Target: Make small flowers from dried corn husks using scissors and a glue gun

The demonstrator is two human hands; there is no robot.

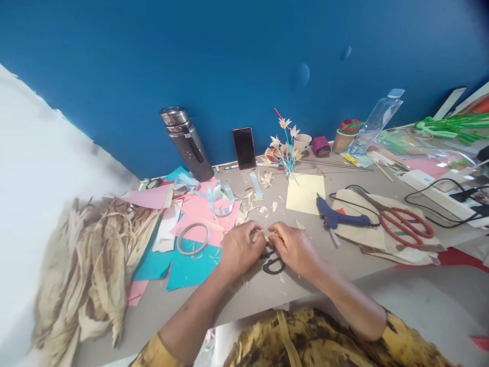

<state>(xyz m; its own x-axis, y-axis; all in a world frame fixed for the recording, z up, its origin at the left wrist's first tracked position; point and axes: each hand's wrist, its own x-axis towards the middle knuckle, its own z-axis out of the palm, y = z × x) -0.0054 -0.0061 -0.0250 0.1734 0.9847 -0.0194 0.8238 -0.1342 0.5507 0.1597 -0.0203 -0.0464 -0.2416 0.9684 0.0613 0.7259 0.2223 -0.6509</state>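
Fingers of the left hand [241,248] and right hand [297,250] pinch a small pale scrap [266,234] between them, neither nearer, its long axis unclear, beside black-handled scissors [272,272] on the table [263,296].

- Top [317,336]: mustard-yellow cloth with irregular, blotchy patches of dark brown to near black, its edges soft like dye stains.
- Left sleeve [155,354]: the same mustard yellow, ending near the elbow (only a small part of it shows).
- Right sleeve [405,341]: yellow with brownish mottling, also ending around the elbow.
- Cloth strip [288,339]: narrow, plainer yellow-tan, running down the top's front.
- Forearms, left hand [241,248] and right hand [296,250]: bare.
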